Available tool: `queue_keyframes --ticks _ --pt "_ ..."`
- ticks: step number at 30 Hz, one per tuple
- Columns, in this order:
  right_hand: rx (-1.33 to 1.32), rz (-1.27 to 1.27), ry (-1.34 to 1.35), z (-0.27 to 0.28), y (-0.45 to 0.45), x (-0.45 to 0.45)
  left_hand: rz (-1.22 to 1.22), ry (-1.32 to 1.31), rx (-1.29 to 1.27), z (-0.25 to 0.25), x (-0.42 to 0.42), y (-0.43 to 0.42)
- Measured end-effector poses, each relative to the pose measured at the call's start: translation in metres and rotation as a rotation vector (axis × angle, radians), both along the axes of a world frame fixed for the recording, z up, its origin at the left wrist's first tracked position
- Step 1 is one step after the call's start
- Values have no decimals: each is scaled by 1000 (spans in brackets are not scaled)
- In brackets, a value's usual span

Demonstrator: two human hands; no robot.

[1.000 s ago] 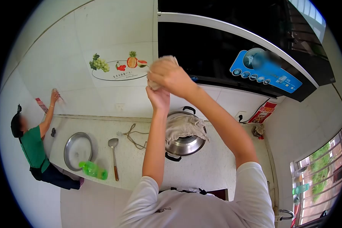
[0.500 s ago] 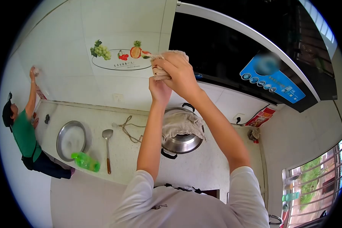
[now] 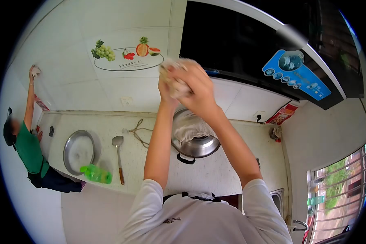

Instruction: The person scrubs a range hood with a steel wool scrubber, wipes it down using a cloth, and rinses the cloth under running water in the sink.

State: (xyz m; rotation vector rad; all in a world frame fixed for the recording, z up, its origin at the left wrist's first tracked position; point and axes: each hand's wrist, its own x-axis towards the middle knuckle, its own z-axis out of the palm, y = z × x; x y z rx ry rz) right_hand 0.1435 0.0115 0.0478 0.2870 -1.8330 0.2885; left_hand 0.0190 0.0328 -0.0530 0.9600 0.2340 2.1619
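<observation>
Both my hands are raised together in front of the tiled wall, near the lower left corner of a black range hood (image 3: 232,44). Between them is a bunched beige cloth (image 3: 175,81), partly blurred by motion. My left hand (image 3: 165,91) wraps it from below and the left. Over its upper right side curl the fingers of my right hand (image 3: 197,85). Below my hands a metal pot (image 3: 205,148) with black handles stands on the counter, and a second crumpled cloth (image 3: 193,126) lies over its top.
On the counter (image 3: 183,177) are a metal basin (image 3: 65,152), a green bottle (image 3: 96,174), a spatula (image 3: 118,152) and a cord (image 3: 140,136). At far left a person in green (image 3: 28,150) holds a cloth (image 3: 35,71) against the wall. A barred window (image 3: 337,191) is at right.
The cloth is more crumpled, and my hands have shifted their grip around it. The other person's raised hand is slightly higher on the wall. The view has shifted a little.
</observation>
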Motion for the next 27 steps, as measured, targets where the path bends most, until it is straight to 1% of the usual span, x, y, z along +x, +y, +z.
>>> queue_keyframes --ticks 1,3,5,6,7,9,10,11,12,13,14,15,16,17,18,19,20,21,22,23,24,25,26,27 --pt "35 -9 7 8 -2 -11 74 -52 48 1 3 0" --pt "66 -28 19 13 12 -22 -56 -152 156 9 10 -6" --pt "130 -99 -49 1 31 -28 125 -160 -27 20 21 -15" --pt "151 -97 -54 -5 35 -27 175 -103 -38 18 20 -14" --pt "152 -100 -55 -10 40 -24 173 -103 -37 19 17 -12" --pt "-25 -85 -74 -21 47 -9 55 -52 -87 16 15 -13" --pt "-169 -62 -158 -24 48 4 55 -57 -97 11 12 -11" --pt "-176 -61 -165 -29 48 17 -8 59 2 9 6 -7" --pt "-443 25 -167 -32 46 29 -71 181 109 9 1 -3" --pt "-705 113 -164 -32 41 38 -68 182 113 15 4 -6" --pt "-702 114 -167 -33 35 45 -66 145 49 20 10 -9" --pt "-972 329 -22 -30 26 52 -69 102 -23 21 15 -13" --pt "-1239 542 136 -30 21 58 -75 94 -32 20 18 -14" --pt "-1250 532 138 -33 21 62 -6 125 -255 17 21 -16" --pt "-1310 463 85 -36 21 65 61 159 -478 15 25 -19" --pt "-1366 396 29 -37 21 67 55 157 -487 17 36 -26" --pt "-1333 369 -27 -37 18 66 94 141 -480 17 51 -35" --pt "-1333 368 -20 -38 18 62 131 129 -472 20 66 -46" --pt "-1247 279 -24 -42 17 59 113 103 -381 19 81 -60" --pt "-1163 188 -33 -46 15 57 107 100 -390 19 96 -70" --pt "-1194 119 -37 -49 12 57 283 264 -424 21 110 -79" --pt "-1197 115 -42 -52 10 59 462 428 -451 21 119 -82" --pt "-1057 19 -75 -55 8 61 563 404 -402 16 121 -78" --pt "-914 -72 -105 -57 7 61 568 399 -402 14 120 -78"
